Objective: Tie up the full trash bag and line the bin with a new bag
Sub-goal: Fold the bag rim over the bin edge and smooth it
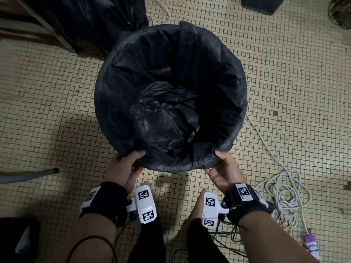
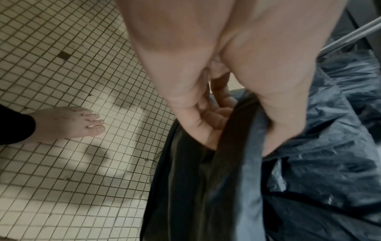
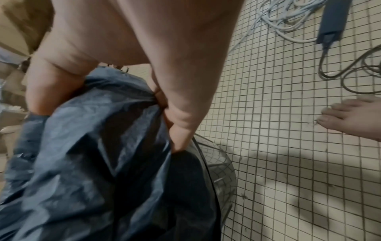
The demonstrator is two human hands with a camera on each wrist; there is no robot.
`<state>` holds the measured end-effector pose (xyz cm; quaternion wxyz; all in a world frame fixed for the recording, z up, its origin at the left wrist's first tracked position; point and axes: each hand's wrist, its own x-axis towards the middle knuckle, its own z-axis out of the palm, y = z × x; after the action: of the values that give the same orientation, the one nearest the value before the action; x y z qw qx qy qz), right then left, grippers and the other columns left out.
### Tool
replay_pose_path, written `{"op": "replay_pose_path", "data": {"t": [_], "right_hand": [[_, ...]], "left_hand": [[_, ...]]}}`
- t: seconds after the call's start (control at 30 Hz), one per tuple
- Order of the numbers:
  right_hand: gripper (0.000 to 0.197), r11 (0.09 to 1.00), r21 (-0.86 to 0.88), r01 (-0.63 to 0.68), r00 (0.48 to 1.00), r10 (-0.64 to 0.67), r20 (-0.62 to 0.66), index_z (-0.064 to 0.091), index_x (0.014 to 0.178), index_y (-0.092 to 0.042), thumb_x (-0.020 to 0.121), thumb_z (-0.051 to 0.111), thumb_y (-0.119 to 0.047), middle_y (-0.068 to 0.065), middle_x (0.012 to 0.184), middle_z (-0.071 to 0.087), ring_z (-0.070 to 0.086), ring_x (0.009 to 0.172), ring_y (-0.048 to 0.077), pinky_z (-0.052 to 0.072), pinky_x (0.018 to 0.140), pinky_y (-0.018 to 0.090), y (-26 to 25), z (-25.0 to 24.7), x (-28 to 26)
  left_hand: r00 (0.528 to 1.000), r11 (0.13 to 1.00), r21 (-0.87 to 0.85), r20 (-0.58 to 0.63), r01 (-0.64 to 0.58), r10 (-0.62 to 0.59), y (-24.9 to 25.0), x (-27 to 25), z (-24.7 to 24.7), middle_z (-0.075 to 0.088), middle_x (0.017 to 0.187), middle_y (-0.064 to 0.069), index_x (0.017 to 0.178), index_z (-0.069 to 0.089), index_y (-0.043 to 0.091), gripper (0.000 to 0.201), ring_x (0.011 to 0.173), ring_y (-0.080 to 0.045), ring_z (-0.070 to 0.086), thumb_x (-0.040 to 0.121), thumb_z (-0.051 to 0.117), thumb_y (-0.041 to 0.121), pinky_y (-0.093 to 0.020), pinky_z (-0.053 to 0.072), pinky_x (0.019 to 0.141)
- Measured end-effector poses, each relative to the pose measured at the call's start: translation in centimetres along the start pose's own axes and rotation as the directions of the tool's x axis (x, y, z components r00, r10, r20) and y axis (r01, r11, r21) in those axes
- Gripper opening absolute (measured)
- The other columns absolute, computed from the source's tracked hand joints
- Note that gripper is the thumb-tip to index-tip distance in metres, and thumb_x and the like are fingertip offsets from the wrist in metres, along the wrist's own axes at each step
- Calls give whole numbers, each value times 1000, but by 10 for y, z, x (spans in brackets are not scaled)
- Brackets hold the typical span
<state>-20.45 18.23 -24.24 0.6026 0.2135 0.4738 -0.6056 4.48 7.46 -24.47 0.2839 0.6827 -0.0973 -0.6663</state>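
A round bin (image 1: 112, 130) stands on the tiled floor, lined with a black bag (image 1: 171, 95) whose edge is folded over the rim all round. My left hand (image 1: 127, 166) grips the bag's folded edge at the near-left rim, thumb inside, fingers outside. In the left wrist view those fingers (image 2: 206, 114) curl under the black plastic (image 2: 243, 163). My right hand (image 1: 222, 168) grips the bag at the near-right rim. The right wrist view has its fingers (image 3: 181, 124) bunching the plastic (image 3: 98, 146) over the bin's wall (image 3: 222, 179). A second, bulging black bag (image 1: 91, 25) sits behind the bin at the far left.
A tangle of white cable (image 1: 283, 196) lies on the floor to the right, running past the bin. My bare feet (image 2: 70, 124) stand just behind the hands. A grey rod (image 1: 28, 175) juts in from the left. A dark box (image 1: 262, 4) sits far right.
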Motion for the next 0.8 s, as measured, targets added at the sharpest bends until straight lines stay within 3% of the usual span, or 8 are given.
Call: {"op": "replay_pose_path", "data": {"t": [0.1,0.17,0.23,0.3,0.4,0.5,0.63,0.8], "right_hand": [[62,1000,1,-3,1000,3,-2,40,145,-1,84,49,-6,21,148,45,39,139,38,28,117,55,8,-4,2],[54,1000,3,3,1000,-3,20,48,139,-2,85,48,-5,20,145,48,46,134,37,36,113,53,13,-3,1],[43,999,40,22,998,-25,61,59,127,-5,85,48,-4,18,134,58,59,119,31,51,100,45,18,-3,0],[41,997,66,42,995,-47,83,61,124,-7,85,50,-5,16,127,63,64,111,28,57,91,40,21,-4,-2],[42,997,63,50,994,-56,93,60,126,-6,84,52,-6,16,126,64,63,112,29,55,94,40,21,-4,-3],[45,999,39,3,996,-7,91,55,131,-7,86,51,-8,15,128,62,60,115,29,50,97,43,17,-5,-5],[35,997,-79,-24,999,26,29,56,119,-14,85,62,-22,8,119,62,62,98,20,44,96,39,13,-11,-14],[75,973,-210,93,985,-120,-122,51,129,-21,66,83,-49,1,108,66,59,104,21,42,97,38,-1,-15,-16]], "left_hand": [[987,985,108,-67,-135,143,-5,-17,0,73,107,-8,119,61,5,47,98,-20,73,80,83,18,-22,60,65],[990,983,134,-47,-129,136,-11,-32,3,69,115,-3,126,56,5,62,105,-17,70,76,84,30,-31,60,84],[999,994,94,-17,-50,52,-20,-46,10,68,105,-1,120,56,8,59,92,-15,69,76,83,36,-39,59,88],[998,998,30,26,55,-56,-32,-57,19,70,94,-1,117,59,7,56,91,-16,68,75,85,32,-41,60,87],[992,989,-96,52,116,-112,-46,-66,33,76,111,-6,124,62,10,52,107,-24,71,76,82,6,-41,56,96],[990,984,-110,-22,139,-143,-48,-57,38,74,116,-12,118,66,9,48,106,-25,72,73,80,-3,-31,57,88],[982,982,4,37,187,-187,-43,-43,30,74,102,-10,119,64,3,65,84,-14,71,60,87,15,-18,55,65],[972,972,133,108,192,-207,-31,-34,20,75,108,-12,112,69,5,66,88,-20,71,53,90,26,-31,48,72]]}}
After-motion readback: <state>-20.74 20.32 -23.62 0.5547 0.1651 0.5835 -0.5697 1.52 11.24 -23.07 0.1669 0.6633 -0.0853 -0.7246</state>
